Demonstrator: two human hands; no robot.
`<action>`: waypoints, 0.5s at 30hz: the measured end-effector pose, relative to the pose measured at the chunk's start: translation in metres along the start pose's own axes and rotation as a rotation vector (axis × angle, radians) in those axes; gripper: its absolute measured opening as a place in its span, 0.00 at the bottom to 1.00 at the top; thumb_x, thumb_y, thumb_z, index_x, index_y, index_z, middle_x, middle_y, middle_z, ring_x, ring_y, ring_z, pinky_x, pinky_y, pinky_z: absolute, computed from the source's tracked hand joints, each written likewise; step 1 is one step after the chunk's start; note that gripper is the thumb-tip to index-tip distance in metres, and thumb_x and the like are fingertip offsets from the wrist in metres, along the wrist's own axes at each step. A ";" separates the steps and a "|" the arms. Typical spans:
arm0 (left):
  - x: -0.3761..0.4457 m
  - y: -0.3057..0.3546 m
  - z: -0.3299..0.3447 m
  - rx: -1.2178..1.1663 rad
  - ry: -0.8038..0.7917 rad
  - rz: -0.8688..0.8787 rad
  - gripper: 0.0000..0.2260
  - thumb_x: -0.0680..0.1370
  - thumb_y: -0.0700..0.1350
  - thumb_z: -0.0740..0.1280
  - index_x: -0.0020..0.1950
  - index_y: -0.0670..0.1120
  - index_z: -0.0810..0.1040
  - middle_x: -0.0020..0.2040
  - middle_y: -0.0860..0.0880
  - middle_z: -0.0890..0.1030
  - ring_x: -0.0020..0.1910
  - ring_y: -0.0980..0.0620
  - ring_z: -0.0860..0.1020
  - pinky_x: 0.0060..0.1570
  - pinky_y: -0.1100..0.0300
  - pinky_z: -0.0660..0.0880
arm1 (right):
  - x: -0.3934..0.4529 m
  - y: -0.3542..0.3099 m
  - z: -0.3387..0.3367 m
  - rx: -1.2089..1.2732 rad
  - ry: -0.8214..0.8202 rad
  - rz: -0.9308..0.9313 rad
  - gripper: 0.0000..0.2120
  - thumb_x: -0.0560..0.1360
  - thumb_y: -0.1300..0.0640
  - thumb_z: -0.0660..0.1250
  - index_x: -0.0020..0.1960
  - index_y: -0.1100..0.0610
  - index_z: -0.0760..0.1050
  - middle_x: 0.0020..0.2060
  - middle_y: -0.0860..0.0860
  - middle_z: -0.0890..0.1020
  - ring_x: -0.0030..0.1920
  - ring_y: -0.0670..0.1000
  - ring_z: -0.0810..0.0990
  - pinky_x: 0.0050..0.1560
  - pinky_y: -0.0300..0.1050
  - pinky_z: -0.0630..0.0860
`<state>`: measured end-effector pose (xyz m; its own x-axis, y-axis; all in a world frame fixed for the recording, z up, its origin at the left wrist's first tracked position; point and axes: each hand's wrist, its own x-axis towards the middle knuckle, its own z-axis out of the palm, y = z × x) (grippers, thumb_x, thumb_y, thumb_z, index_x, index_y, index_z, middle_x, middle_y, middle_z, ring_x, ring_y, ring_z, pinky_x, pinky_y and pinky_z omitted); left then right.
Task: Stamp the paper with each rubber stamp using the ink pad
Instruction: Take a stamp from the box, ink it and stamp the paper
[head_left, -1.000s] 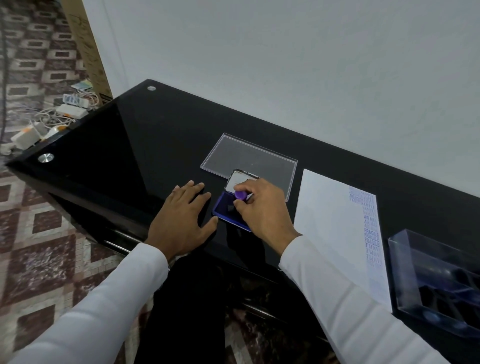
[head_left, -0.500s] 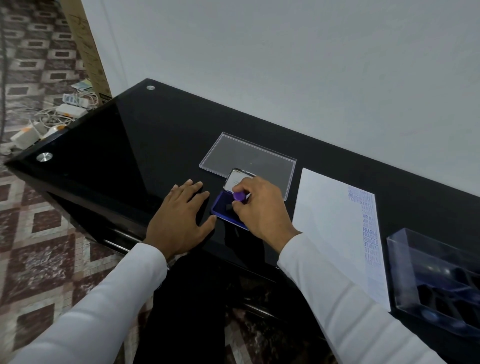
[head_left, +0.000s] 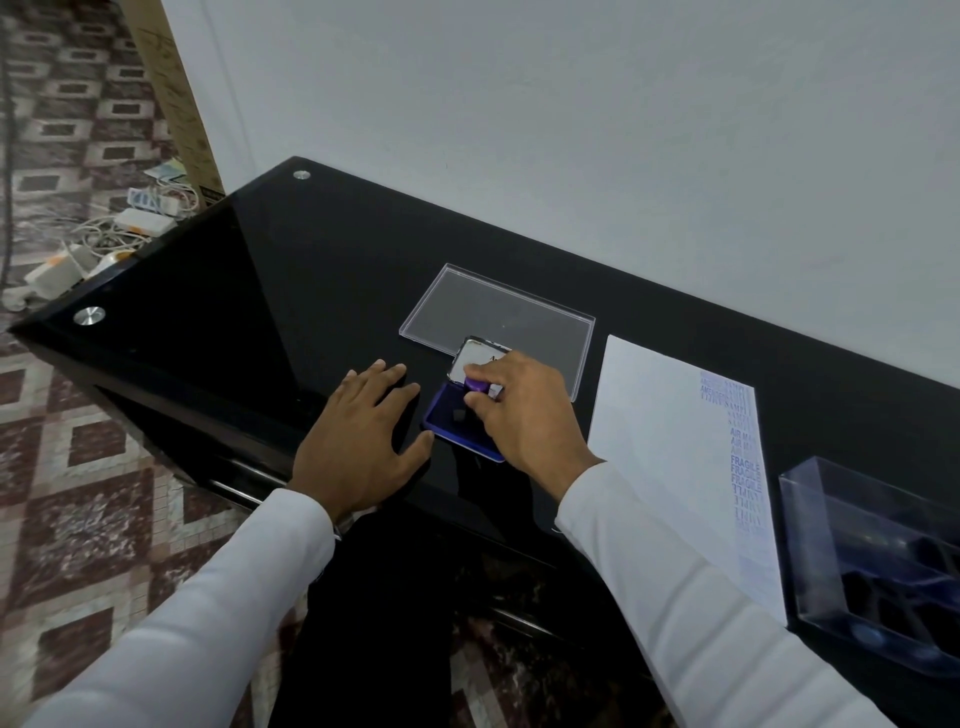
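Observation:
A blue ink pad (head_left: 453, 419) lies open near the front edge of the black glass table (head_left: 249, 291), its shiny lid (head_left: 475, 355) tilted back. My right hand (head_left: 524, 415) pinches a small purple rubber stamp (head_left: 476, 385) and holds it down over the pad; the stamp's lower part is hidden by my fingers. My left hand (head_left: 358, 436) lies flat on the table, its thumb against the pad's left edge. A white paper (head_left: 670, 457) lies to the right, with a column of blue stamp marks (head_left: 744, 457) along its far side.
A flat clear plastic lid (head_left: 498, 317) lies behind the ink pad. A clear plastic box (head_left: 878, 566) with dark stamps inside stands at the right edge. Cables and power strips (head_left: 104, 234) lie on the tiled floor to the left. A white wall runs behind the table.
Hardly anything differs: my right hand stays over the ink pad with the purple stamp, shifting only slightly. My left hand has not moved.

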<state>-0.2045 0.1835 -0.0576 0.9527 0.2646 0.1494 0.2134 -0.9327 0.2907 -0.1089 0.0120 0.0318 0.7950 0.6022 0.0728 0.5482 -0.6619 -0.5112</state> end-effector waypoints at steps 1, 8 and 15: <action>0.000 0.000 0.000 0.001 0.000 -0.001 0.33 0.77 0.68 0.57 0.78 0.52 0.67 0.80 0.49 0.63 0.81 0.49 0.55 0.79 0.50 0.48 | 0.000 0.000 0.000 0.006 0.004 -0.003 0.16 0.77 0.56 0.70 0.65 0.53 0.79 0.60 0.51 0.80 0.56 0.51 0.80 0.62 0.48 0.77; 0.002 -0.001 0.001 0.011 -0.019 -0.013 0.34 0.76 0.68 0.56 0.78 0.52 0.67 0.81 0.49 0.62 0.81 0.49 0.54 0.78 0.50 0.47 | -0.003 0.003 -0.002 0.034 -0.007 -0.006 0.13 0.73 0.55 0.74 0.57 0.53 0.80 0.54 0.49 0.81 0.50 0.47 0.79 0.57 0.46 0.79; 0.002 0.000 0.001 0.002 -0.008 -0.011 0.34 0.76 0.68 0.56 0.77 0.52 0.68 0.80 0.49 0.63 0.81 0.48 0.56 0.78 0.49 0.47 | -0.003 0.003 0.000 0.043 0.010 -0.007 0.14 0.74 0.55 0.74 0.59 0.53 0.80 0.54 0.49 0.81 0.52 0.47 0.79 0.58 0.44 0.78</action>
<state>-0.2024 0.1841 -0.0587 0.9521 0.2727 0.1387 0.2241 -0.9302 0.2909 -0.1103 0.0083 0.0299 0.7939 0.6020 0.0852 0.5422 -0.6376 -0.5472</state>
